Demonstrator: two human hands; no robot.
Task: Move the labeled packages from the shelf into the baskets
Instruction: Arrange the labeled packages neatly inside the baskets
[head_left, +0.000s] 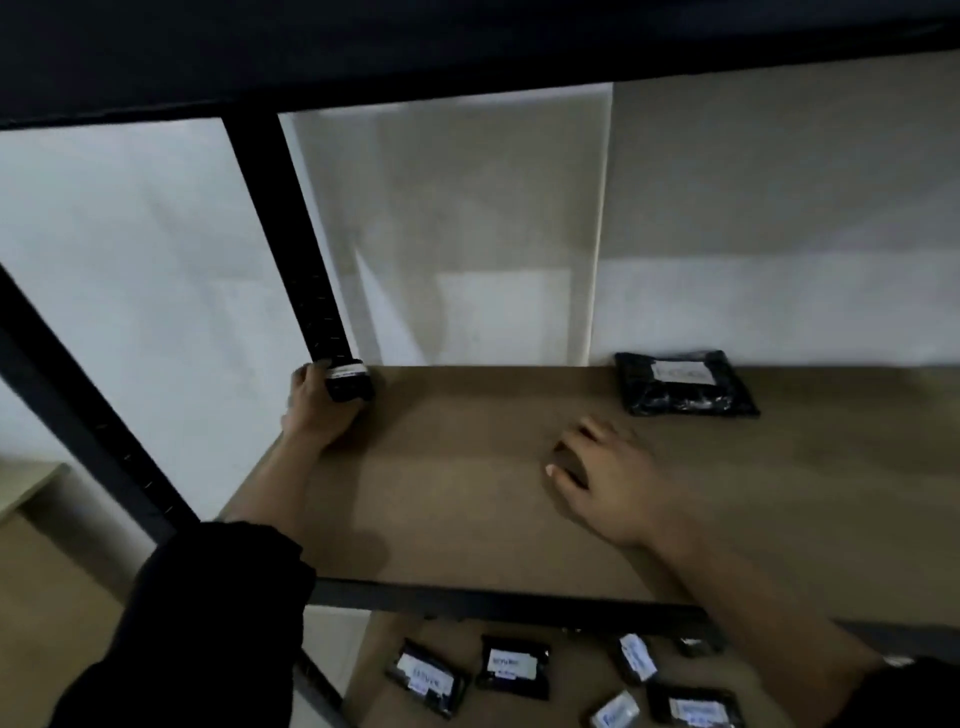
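- A person's left hand (319, 410) grips a small black plastic package with a white label (349, 383) at the back left corner of the brown wooden shelf board (467, 483). The fingers curl round it just beside the black metal upright post (291, 244), apparently to lift it off the shelf.
- The right hand (602, 478) reaches across the board with fingers spread and relaxed, holding nothing. The picture does not show whether it touches the board. It points toward a larger flat black plastic package with a white label (683, 383), which lies untouched near the pale back wall (779, 234), apart from the fingertips. It looks like the next one to be taken.
- The reach is deep because both remaining packages on this level sit at the rear, far from the dark metal front rail (493, 605).
- On the lower wooden shelf (571, 670), several more black labelled packets (511, 665) lie scattered label-up, so much of the job appears to be left.
- No basket is in view, so where the packages will be set down cannot be told.
- Both arms wear dark sleeves (208, 613), pushed back from the forearms.
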